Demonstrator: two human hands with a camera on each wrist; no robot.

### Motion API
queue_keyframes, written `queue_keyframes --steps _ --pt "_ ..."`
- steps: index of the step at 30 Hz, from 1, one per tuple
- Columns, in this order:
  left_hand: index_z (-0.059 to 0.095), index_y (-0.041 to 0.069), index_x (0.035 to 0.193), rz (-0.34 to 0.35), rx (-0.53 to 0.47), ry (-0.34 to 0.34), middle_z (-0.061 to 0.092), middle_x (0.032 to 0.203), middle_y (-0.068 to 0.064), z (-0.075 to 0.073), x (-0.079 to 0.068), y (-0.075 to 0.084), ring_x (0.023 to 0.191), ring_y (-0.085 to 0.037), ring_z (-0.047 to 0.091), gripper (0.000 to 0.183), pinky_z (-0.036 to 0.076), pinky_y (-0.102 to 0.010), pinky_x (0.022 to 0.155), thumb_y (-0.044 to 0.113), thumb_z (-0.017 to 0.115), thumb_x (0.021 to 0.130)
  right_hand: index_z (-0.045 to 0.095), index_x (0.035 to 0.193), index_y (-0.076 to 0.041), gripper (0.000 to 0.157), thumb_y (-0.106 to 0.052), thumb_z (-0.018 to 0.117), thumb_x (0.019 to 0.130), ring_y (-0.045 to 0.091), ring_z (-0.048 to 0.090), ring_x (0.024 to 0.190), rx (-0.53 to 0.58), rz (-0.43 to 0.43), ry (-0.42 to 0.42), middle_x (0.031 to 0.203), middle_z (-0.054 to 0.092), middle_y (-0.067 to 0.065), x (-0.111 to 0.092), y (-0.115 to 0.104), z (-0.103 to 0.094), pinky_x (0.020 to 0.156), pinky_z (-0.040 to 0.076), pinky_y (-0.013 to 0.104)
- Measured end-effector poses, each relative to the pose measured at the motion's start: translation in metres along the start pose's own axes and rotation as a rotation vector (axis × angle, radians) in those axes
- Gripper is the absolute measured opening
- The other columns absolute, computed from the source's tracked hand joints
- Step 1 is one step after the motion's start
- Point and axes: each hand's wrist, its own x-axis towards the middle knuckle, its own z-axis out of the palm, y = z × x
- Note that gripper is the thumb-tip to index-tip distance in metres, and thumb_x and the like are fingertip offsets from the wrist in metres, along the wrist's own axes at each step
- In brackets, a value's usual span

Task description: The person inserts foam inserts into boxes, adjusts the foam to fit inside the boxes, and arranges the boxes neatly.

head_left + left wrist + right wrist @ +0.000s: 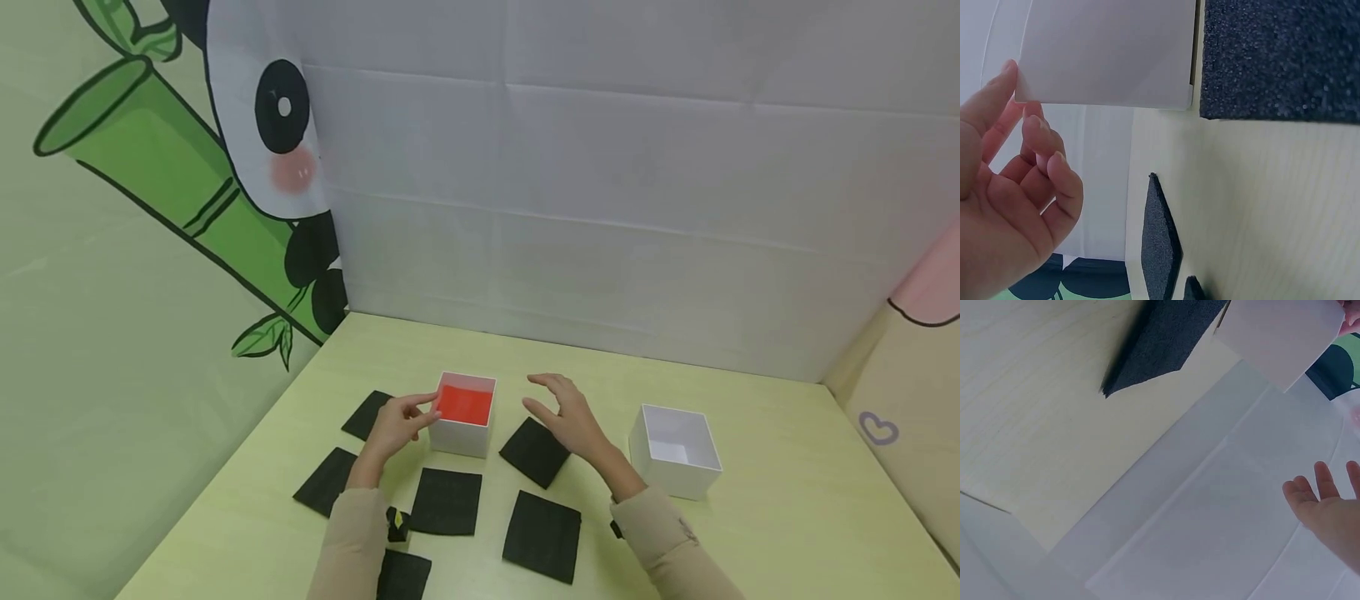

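My left hand (pixel 397 423) is at the left rim of a white box (pixel 459 437), with thumb and index fingertips pinching its edge. Seen from the left wrist, the fingertips (pixel 1010 70) meet the corner of the box wall while the other fingers curl loosely. A flat red piece (pixel 465 405) shows inside this box; what lies beneath it is hidden. To the box's right, my right hand (pixel 573 421) hovers with fingers spread and bent, holding nothing. Below it lies a black square pad (pixel 534 454).
A second white box (pixel 675 450) stands open at the right. More black square pads lie about the table (pixel 810 467), including one in front of the first box (pixel 447 502) and another to its right (pixel 542 537). A pale curtain (pixel 600 208) hangs behind.
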Motion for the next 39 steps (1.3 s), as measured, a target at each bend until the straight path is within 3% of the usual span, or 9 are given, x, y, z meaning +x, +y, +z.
queue_keyframes --steps 4,10,25,32,39 --pt "0.058 0.011 0.121 -0.013 0.007 0.004 0.055 0.071 -0.017 0.001 0.000 -0.002 0.051 -0.018 0.045 0.042 0.036 -0.027 0.050 0.019 0.067 0.081 0.053 0.120 0.000 0.039 -0.018 0.060 0.086 0.032 0.041 0.115 -0.009 -0.019 0.030 0.121 0.050 0.016 -0.007 0.003 -0.009 0.090 0.033 0.051" --pt "0.058 0.011 0.121 -0.020 0.005 0.010 0.055 0.071 -0.015 0.001 0.000 -0.002 0.052 -0.018 0.046 0.042 0.036 -0.027 0.050 0.020 0.067 0.080 0.053 0.120 0.001 0.039 -0.018 0.060 0.086 0.032 0.042 0.114 -0.034 -0.025 0.075 0.120 0.051 0.016 -0.018 0.013 -0.024 0.089 0.034 0.051" --pt "0.060 0.009 0.118 0.052 -0.017 0.053 0.055 0.070 -0.011 0.000 -0.005 0.003 0.051 -0.017 0.047 0.038 0.041 -0.028 0.051 0.017 0.066 0.082 0.053 0.119 0.003 0.039 -0.017 0.061 0.085 0.033 0.041 0.114 -0.066 0.070 0.127 0.120 0.051 0.018 -0.048 0.025 -0.059 0.088 0.034 0.052" --pt "0.063 0.006 0.111 0.090 -0.041 0.092 0.054 0.070 -0.008 0.003 -0.016 0.011 0.053 -0.018 0.049 0.031 0.037 -0.026 0.047 0.019 0.064 0.083 0.054 0.116 0.004 0.037 -0.013 0.062 0.084 0.035 0.043 0.112 -0.080 0.061 0.163 0.117 0.053 0.019 -0.058 0.028 -0.068 0.086 0.035 0.054" --pt "0.063 0.003 0.111 0.151 -0.085 0.120 0.054 0.073 -0.005 0.009 -0.032 0.025 0.056 -0.017 0.050 0.033 0.041 -0.025 0.051 0.018 0.066 0.081 0.055 0.114 0.005 0.035 -0.009 0.062 0.083 0.036 0.044 0.110 -0.103 0.049 0.196 0.114 0.054 0.020 -0.069 0.036 -0.078 0.085 0.034 0.054"
